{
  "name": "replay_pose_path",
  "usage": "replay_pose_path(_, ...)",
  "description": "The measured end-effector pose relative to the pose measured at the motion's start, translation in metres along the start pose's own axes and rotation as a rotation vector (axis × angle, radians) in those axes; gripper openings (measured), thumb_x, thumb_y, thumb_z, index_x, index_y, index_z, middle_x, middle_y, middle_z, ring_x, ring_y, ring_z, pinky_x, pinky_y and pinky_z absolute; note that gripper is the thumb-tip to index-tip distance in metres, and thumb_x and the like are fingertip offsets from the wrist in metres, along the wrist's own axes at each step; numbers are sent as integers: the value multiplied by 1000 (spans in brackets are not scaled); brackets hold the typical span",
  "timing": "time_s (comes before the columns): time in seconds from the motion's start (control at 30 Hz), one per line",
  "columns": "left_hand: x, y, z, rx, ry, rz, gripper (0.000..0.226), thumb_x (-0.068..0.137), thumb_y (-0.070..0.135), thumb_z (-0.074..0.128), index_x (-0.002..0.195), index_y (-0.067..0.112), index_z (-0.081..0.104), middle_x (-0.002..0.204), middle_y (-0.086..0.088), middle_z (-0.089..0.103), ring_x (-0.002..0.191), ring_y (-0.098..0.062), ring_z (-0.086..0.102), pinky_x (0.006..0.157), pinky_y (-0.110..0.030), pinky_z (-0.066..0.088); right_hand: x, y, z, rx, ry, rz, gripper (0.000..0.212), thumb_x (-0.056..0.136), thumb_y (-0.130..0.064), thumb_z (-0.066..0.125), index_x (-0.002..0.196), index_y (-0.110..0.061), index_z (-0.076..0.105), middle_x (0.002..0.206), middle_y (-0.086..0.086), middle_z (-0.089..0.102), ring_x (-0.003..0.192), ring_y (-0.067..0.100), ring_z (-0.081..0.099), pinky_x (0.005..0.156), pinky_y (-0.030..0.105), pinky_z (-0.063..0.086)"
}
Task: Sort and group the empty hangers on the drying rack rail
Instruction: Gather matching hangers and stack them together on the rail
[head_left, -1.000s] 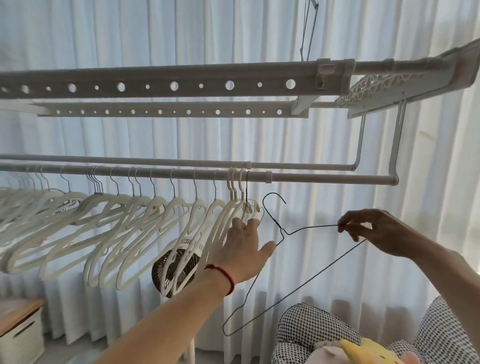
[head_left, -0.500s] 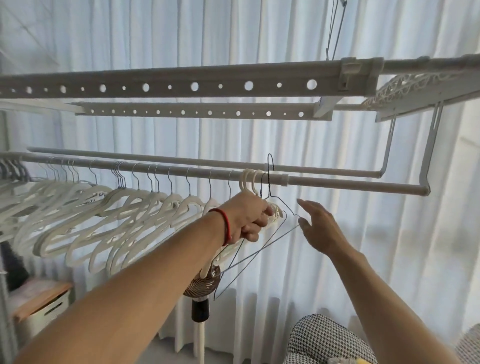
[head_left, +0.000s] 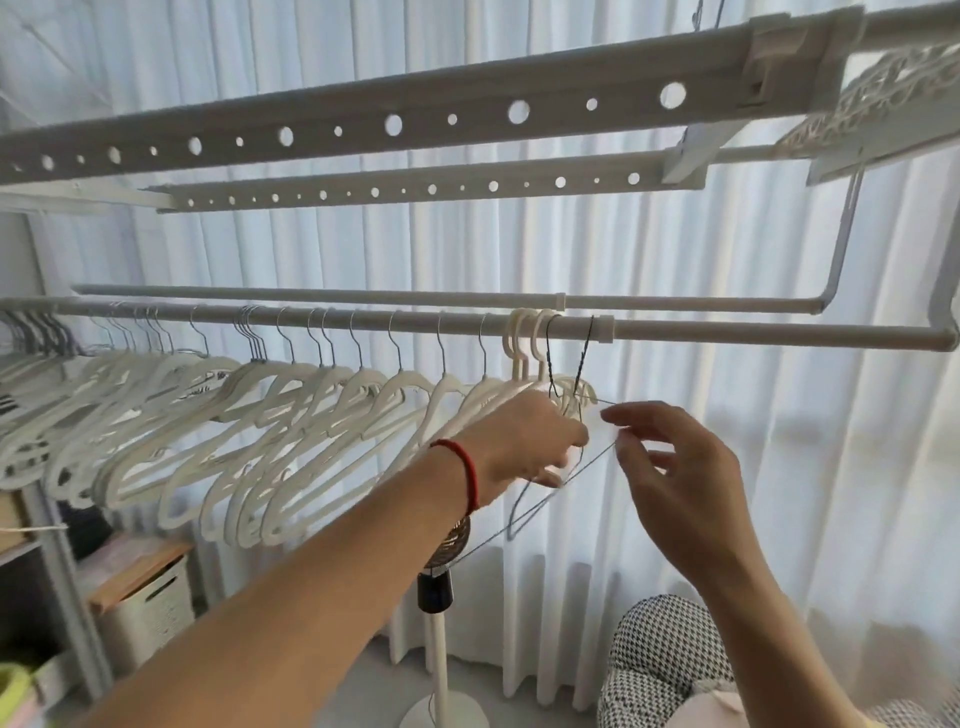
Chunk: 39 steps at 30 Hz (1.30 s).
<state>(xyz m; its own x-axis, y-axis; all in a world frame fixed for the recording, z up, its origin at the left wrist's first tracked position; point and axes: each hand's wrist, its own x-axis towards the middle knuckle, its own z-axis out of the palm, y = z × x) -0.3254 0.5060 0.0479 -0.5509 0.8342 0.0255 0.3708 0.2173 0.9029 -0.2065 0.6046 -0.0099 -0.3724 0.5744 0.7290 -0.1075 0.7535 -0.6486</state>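
A long grey rail (head_left: 727, 332) carries several white plastic hangers (head_left: 311, 405) packed along its left and middle. At the right end of that row, two thin dark wire hangers (head_left: 584, 353) hang by their hooks, just left of a collar on the rail. My left hand (head_left: 519, 441), with a red cord on the wrist, grips the necks of the wire hangers and the last white hangers. My right hand (head_left: 675, 478) is just right of it, fingers spread and loosely bent, fingertips touching a wire hanger's arm.
Two perforated bars (head_left: 363, 130) of the rack run overhead, with white curtains behind. A fan on a white stand (head_left: 436, 623) is below the hangers. A white box with a wooden lid (head_left: 150, 597) and a shelf frame (head_left: 57, 571) are at the left, a houndstooth cushion (head_left: 660, 665) at the lower right.
The wire hanger that my right hand held free below the rail now hangs on it. My right hand let go and returned to its arm; my left hand closed on the hanger necks.
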Motion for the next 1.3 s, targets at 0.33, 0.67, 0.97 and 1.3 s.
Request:
replay_pose_path(0.33, -118, -74, -120, -31, 151, 336, 30, 97, 16, 58, 124, 25, 66, 127, 4, 69, 124, -10, 60, 108, -45, 47, -63, -159, 97, 112, -139, -148, 19, 89, -27, 59, 96, -39, 71, 102, -23, 72, 103, -1, 67, 66, 13, 48)
replay_pose_path(0.67, -240, -261, -371, -11, 669, 149, 28, 90, 9, 62, 105, 31, 70, 103, 17, 72, 99, 6, 65, 94, -31, 54, -140, -258, 395, 325, -514, 97, 26, 92, -9, 62, 106, -28, 74, 100, -16, 76, 99, 0, 70, 86, 22, 56)
replay_pose_path(0.97, -290, -372, -533, -90, 858, 35, 27, 89, 5, 62, 100, 28, 69, 100, 16, 73, 98, 3, 67, 95, -38, 57, -187, -309, 568, 369, -618, 164, 24, 93, -11, 65, 103, -32, 71, 101, -19, 75, 96, -1, 68, 80, 16, 51)
replay_pose_path(1.3, -246, -458, -667, 124, 909, -5, 21, 91, 16, 65, 102, 33, 69, 102, 20, 71, 96, 15, 60, 72, -3, 45, -170, -332, 756, 545, -589, 155, 24, 86, -22, 59, 106, -33, 69, 107, -22, 72, 102, -2, 67, 81, 15, 52)
